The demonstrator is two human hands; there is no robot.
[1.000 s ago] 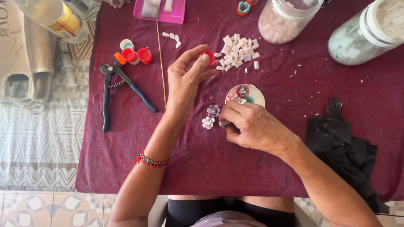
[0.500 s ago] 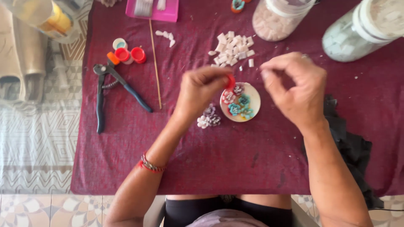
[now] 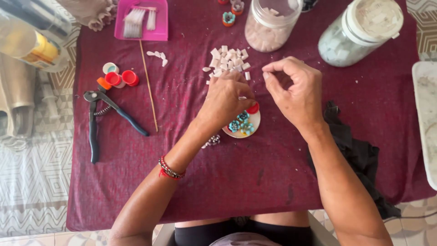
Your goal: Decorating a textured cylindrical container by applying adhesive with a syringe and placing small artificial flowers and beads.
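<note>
**Two hands over a small dish of mosaic flowers**

The left hand [image 3: 226, 101] lies palm down with its fingers curled over the far edge of a small round dish [image 3: 246, 132]; whether those fingers pinch anything cannot be told, since the back of the hand hides them. A red cap [image 3: 253, 108] shows just beside the knuckles, at the rim of the dish. The right hand [image 3: 296, 93] is raised a little above the cloth, thumb and forefinger drawn tightly together as if on something very small, though no piece can be made out between them.

The dish holds several small teal and dark flower-shaped pieces and sits on a maroon tablecloth [image 3: 255, 182]. Just beyond the left hand lies a loose heap of white tile chips [image 3: 227, 59]. Farther back stand two lidded jars, one with pinkish pieces [image 3: 269, 23] and one with pale ones [image 3: 359, 32]. To the left are black-handled nippers [image 3: 102, 116], a thin wooden stick [image 3: 149, 86], a cluster of small red and white caps [image 3: 117, 78] and a pink tray [image 3: 142, 20]. A black cloth [image 3: 359, 155] is bunched under the right forearm.
</note>
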